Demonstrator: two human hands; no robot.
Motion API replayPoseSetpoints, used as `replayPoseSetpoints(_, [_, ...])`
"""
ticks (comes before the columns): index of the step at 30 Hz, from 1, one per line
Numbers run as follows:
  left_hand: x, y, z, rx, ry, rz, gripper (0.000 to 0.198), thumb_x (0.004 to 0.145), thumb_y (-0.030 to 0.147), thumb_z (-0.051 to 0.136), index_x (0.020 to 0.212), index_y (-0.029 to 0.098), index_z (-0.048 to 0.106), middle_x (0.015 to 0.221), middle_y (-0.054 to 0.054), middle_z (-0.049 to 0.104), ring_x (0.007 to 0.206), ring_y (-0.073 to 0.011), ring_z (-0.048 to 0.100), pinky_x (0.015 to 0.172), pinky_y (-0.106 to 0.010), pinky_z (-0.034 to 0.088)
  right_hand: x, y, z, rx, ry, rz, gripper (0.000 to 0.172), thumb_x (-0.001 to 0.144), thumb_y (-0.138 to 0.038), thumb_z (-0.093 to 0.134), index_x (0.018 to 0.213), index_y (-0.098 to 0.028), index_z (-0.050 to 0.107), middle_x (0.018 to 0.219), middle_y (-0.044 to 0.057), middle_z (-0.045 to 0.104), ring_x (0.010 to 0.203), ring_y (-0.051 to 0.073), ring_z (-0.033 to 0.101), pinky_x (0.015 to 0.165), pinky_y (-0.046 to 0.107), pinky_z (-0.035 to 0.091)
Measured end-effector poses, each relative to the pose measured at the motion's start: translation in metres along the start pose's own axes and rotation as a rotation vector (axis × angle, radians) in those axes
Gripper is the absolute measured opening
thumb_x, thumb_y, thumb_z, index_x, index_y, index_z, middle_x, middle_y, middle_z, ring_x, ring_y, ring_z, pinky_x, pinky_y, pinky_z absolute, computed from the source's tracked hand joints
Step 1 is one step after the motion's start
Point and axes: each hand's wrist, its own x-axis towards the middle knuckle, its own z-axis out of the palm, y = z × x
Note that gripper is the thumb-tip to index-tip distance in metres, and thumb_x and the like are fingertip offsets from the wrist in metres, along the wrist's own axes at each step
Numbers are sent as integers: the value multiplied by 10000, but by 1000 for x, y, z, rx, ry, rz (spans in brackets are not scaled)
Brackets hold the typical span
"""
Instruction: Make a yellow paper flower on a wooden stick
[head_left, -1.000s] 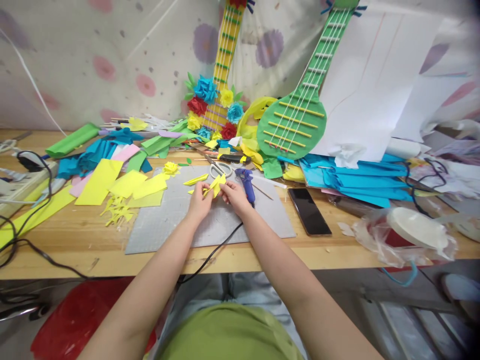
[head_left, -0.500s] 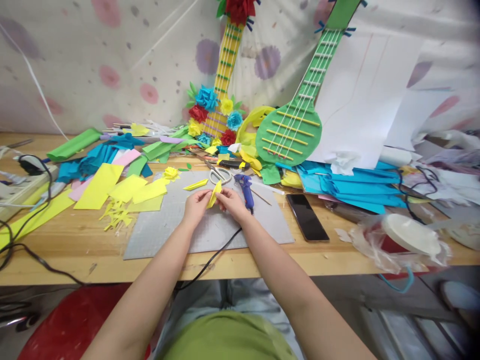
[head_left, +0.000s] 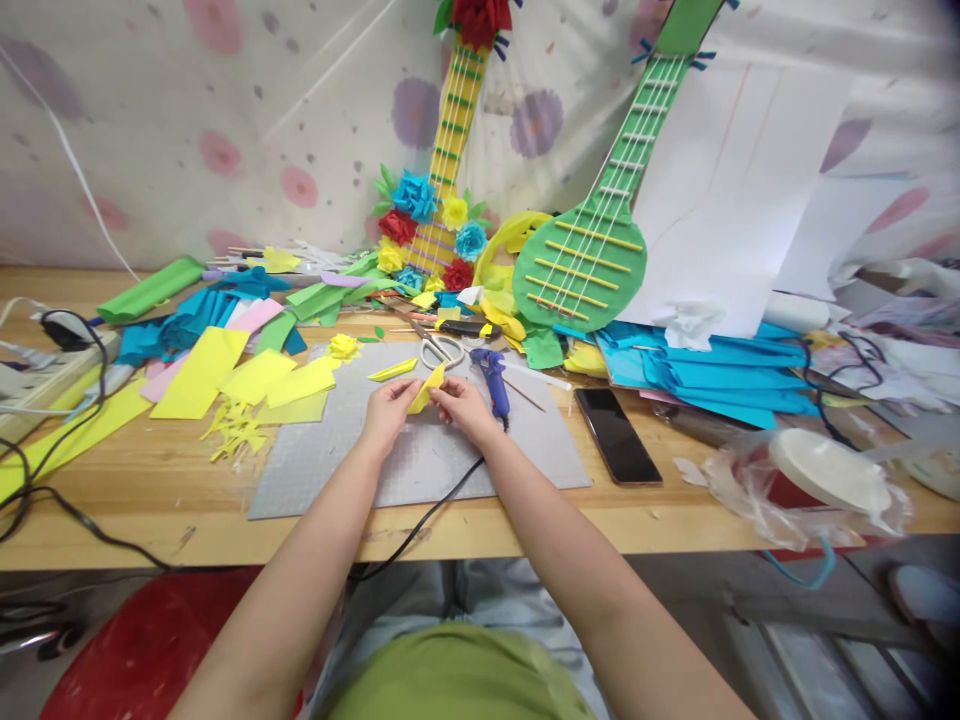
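Between my two hands is a small folded piece of yellow paper (head_left: 426,391), held above the grey cutting mat (head_left: 322,470). My left hand (head_left: 388,412) pinches its left edge, and my right hand (head_left: 460,405) pinches the right side. Just behind my fingers lie white-handled scissors (head_left: 442,352). A blue glue gun (head_left: 492,383) rests right of my right hand, its black cord running under my right wrist. Another folded yellow paper strip (head_left: 393,369) lies beyond my left hand, near a yellow paper flower (head_left: 343,347).
Yellow paper sheets (head_left: 201,373) and fringe scraps (head_left: 234,428) lie on the left. A phone (head_left: 618,436) sits right of the mat, and a plastic-wrapped cup (head_left: 810,475) stands near the right edge. At the back lean a green paper instrument (head_left: 581,265) and a flower-covered yellow one (head_left: 450,130).
The yellow paper between my fingers looks slightly wider and more turned toward me. My left hand has shifted a little left; the view has moved slightly.
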Motion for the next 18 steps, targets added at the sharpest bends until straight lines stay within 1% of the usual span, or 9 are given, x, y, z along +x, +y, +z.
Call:
replayPoseSetpoints(3, [0,0,0,16,-17,2,372,519,427,710,751,139,665,708,-30,665,646,-127,566,671,-265,438,0,0,0,9,4,4,279,630,-417,609,695,-173,491,573,-50,570,354,25,420,335,149,323])
replayPoseSetpoints(5, [0,0,0,15,-25,12,373,516,428,712,745,138,660,699,-27,661,634,-121,562,660,-260,436,-1,-2,0,24,16,12,279,637,-421,600,703,-178,479,572,-51,577,356,29,431,338,148,326])
replayPoseSetpoints(10, [-1,1,0,-6,-8,1,408,507,412,723,798,132,664,742,-38,672,648,-122,568,659,-254,436,-3,-6,1,42,35,0,260,660,-406,580,682,-183,449,570,-51,593,347,24,426,336,139,313])
replayPoseSetpoints(13, [-2,3,0,3,-10,-4,413,553,428,692,853,144,676,801,-42,680,702,-134,579,680,-248,434,-4,-6,1,54,12,1,257,654,-394,587,677,-183,443,561,-53,593,339,26,425,336,143,313])
replayPoseSetpoints(15, [-1,3,0,28,8,-15,408,591,465,653,837,141,682,749,-35,676,666,-132,568,635,-238,424,-4,-5,1,51,-12,5,256,651,-389,591,678,-183,441,557,-50,597,339,29,429,335,144,308])
replayPoseSetpoints(18, [-1,2,0,83,-9,-15,403,624,514,605,710,127,674,579,-12,619,537,-106,508,529,-218,374,-3,-4,2,33,-41,5,254,653,-389,589,683,-180,448,561,-42,605,345,31,432,334,144,292])
